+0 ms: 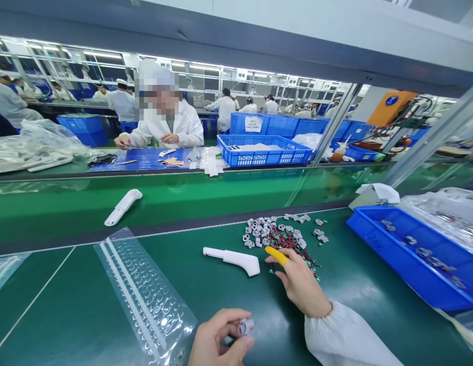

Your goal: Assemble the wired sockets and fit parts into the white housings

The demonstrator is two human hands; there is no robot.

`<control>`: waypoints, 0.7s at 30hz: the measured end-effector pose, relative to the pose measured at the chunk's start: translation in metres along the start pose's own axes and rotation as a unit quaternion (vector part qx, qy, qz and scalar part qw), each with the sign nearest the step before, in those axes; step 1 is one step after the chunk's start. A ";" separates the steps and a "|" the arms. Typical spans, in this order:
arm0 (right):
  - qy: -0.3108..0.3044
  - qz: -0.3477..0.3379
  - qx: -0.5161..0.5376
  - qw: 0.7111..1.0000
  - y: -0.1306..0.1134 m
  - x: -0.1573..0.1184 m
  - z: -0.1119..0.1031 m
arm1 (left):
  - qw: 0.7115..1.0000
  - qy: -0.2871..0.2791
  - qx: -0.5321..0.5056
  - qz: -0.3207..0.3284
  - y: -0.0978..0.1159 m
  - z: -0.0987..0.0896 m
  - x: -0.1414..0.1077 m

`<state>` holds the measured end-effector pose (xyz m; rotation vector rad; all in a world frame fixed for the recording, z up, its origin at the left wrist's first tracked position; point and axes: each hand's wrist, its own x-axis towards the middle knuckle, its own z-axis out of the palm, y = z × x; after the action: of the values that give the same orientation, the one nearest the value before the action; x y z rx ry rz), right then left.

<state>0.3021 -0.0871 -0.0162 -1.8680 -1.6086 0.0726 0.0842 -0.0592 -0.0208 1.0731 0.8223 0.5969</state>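
My left hand (217,339) is at the bottom edge, its fingers closed on a small white part (246,327). My right hand (299,282), in a white sleeve with a yellow finger cot (276,255) on the index finger, reaches out to a pile of small white parts with red and green wires (284,236) on the green mat. Its fingertips touch the near edge of the pile. A white handle-shaped plastic shell (234,260) lies just left of that hand.
A bubble-wrap sheet (145,295) lies at the left. A blue tray (415,251) with a few parts stands at the right. Another white shell (123,207) rests on the green conveyor belt. A person in white sits across the belt, near blue baskets (263,150).
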 end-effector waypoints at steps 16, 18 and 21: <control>-0.049 -0.064 -0.130 0.988 0.021 0.009 -0.023 | 1.000 -0.016 0.000 -0.013 0.005 0.001 0.001; -0.042 -0.066 -0.121 0.990 0.022 0.007 -0.023 | 1.000 -0.017 -0.002 -0.023 0.005 0.001 0.001; -0.043 -0.067 -0.108 0.991 0.023 0.002 -0.018 | 0.999 -0.019 -0.013 -0.035 0.005 0.000 0.001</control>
<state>0.3301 -0.0933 -0.0131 -1.9322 -1.8603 -0.0841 0.0848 -0.0565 -0.0166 1.0251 0.8141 0.5263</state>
